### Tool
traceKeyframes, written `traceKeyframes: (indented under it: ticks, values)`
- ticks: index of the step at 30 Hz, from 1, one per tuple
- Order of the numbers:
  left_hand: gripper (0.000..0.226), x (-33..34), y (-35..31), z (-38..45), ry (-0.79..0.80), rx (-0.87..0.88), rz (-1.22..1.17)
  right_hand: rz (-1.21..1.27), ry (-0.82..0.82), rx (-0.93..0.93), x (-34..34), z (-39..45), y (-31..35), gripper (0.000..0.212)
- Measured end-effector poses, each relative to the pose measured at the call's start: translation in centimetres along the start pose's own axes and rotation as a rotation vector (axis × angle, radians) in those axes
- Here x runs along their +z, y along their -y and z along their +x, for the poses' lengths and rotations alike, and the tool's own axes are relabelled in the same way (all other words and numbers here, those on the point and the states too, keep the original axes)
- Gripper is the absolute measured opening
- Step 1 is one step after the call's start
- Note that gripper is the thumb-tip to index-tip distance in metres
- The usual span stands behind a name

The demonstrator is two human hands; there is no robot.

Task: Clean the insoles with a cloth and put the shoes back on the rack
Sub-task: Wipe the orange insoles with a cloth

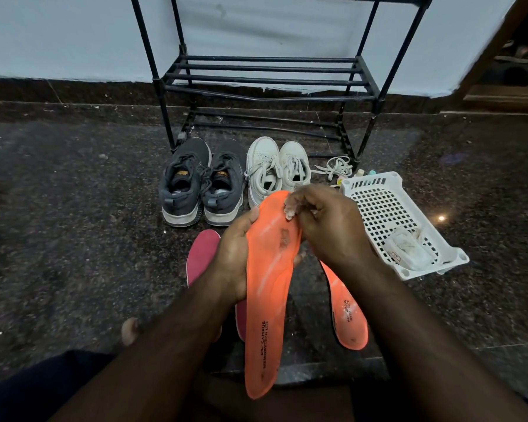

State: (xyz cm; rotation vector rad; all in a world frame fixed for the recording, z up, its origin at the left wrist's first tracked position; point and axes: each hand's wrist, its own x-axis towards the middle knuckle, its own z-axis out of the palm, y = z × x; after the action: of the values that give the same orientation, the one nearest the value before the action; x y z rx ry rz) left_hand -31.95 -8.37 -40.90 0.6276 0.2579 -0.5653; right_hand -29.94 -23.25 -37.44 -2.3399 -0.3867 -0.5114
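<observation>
Insole [269, 287], orange, is gripped by the left hand [233, 260]; small white cloth [289, 210] is pinched by right hand [326, 226] fingers at its twelve o'clock end.

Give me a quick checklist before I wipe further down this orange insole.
1. Held insole steady: ok, left hand grips its edge.
2. Cloth on the insole: ok, right hand pinches it near the toe end.
3. Dark smudge at mid-insole cleaned: not ok, it shows.
4. Second orange insole cleaned: cannot tell; it lies on the floor.
5. Grey shoes and white shoes on the rack: not ok, both pairs stand on the floor.
</observation>
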Motion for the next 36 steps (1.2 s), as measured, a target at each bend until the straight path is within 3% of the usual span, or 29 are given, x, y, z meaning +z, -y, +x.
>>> traceKeyframes:
  ticks: [4,14,17,20,24,28,32,36]
  values:
    - [0.057,0.2,0.0,0.1,-0.021,-0.01,0.003,-0.06,-0.021,0.059,0.4,0.0,-0.1,0.024]
    - [0.063,-0.1,0.0,0.2,-0.045,-0.025,-0.016,-0.122,0.101,-0.115,2.7,-1.3,1.1,0.022]
    - [0.056,0.6,0.0,-0.1,-0.016,0.005,-0.017,-0.009,0.025,-0.011,1.8,-0.8,0.9,0.022]
    - [0.046,1.3,0.0,-0.3,0.018,0.02,0.008,-0.061,-0.04,0.06,1.5,-0.6,0.7,0.021]
    - [0.058,0.8,0.2,0.0,-0.022,-0.016,-0.002,-0.086,0.055,0.037,2.3,-1.2,1.4,0.02]
    - [0.066,0.1,-0.2,0.1,-0.038,-0.038,-0.008,0.054,0.172,0.06,2.3,-1.5,2.3,0.017]
    - [0.054,0.8,-0.2,-0.1,-0.001,-0.019,-0.007,0.023,-0.012,0.107,1.8,-1.0,1.5,0.017]
    - [0.062,0.5,-0.1,0.0,-0.041,-0.046,0.004,0.059,0.091,0.119,2.3,-1.3,1.8,0.016]
